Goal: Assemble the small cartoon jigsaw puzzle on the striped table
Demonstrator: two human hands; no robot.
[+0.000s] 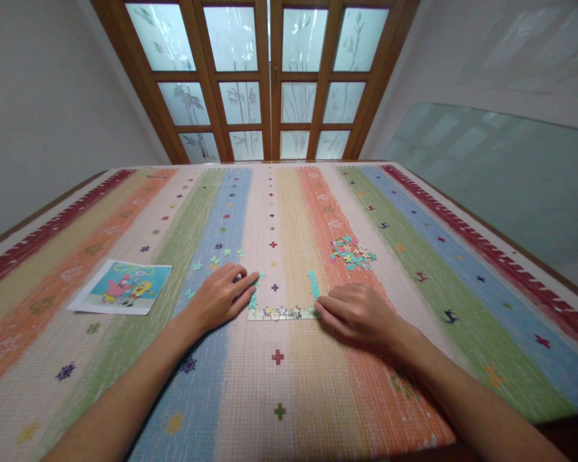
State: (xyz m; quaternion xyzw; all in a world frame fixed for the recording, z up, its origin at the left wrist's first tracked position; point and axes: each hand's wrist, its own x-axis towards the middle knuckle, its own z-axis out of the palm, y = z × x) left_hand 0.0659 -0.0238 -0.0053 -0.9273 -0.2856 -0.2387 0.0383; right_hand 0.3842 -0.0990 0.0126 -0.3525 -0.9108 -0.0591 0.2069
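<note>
A partly joined jigsaw puzzle (283, 314) lies flat in front of me, with a bottom row and two turquoise side columns forming a U. My left hand (224, 292) rests at its left column, fingers bent and closed in, index finger and thumb on the turquoise pieces there. At the lower right corner my right hand (356, 311) is curled, its thumb and fingertips pressed against the edge pieces. The turquoise right column (313, 284) shows just above those fingertips. Part of the left column is hidden by my left fingers.
A heap of loose puzzle pieces (352, 252) lies beyond my right hand. Several single turquoise pieces (227, 252) are scattered beyond my left hand. A printed cartoon picture (128, 287) lies at the left on the striped tablecloth (279, 378). Wooden glazed doors (272, 83) stand behind the table.
</note>
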